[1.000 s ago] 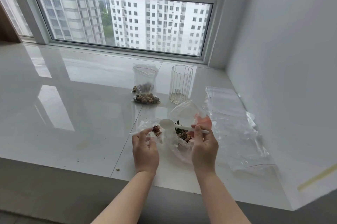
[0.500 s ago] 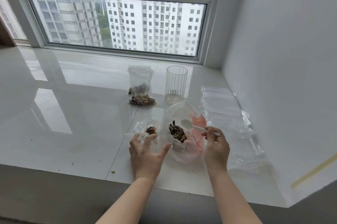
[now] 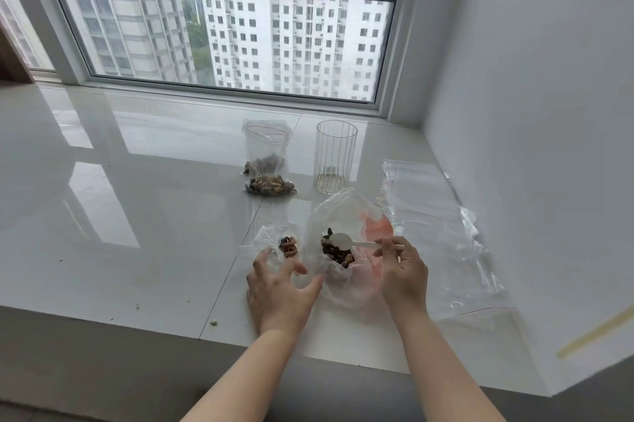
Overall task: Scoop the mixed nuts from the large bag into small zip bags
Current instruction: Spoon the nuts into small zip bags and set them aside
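1. Our right fingers (image 3: 386, 246) pinch the handle of the white spoon (image 3: 343, 240); our left fingers (image 3: 298, 268) are spread and relaxed, resting on the small bag (image 3: 274, 243) and against the edge of the big bag (image 3: 346, 215), gripping nothing that we can see.
2. The spoon's bowl sits in the mouth of the big bag, just over the nuts (image 3: 334, 251) still left there, so we judge a scoop is about to be taken.
3. The small bag under our left hand (image 3: 279, 287) holds only a few nuts and looks unsealed, so it seems part filled.
4. To the right, on the table (image 3: 137, 198), lies a pile of empty bags (image 3: 442, 232); we take these as work still to do.
5. Farther off, two filled bags (image 3: 269, 167) sit together, one propped up behind the other; we cannot tell whether they are zipped. Beside them stands a clear cup (image 3: 335, 155).
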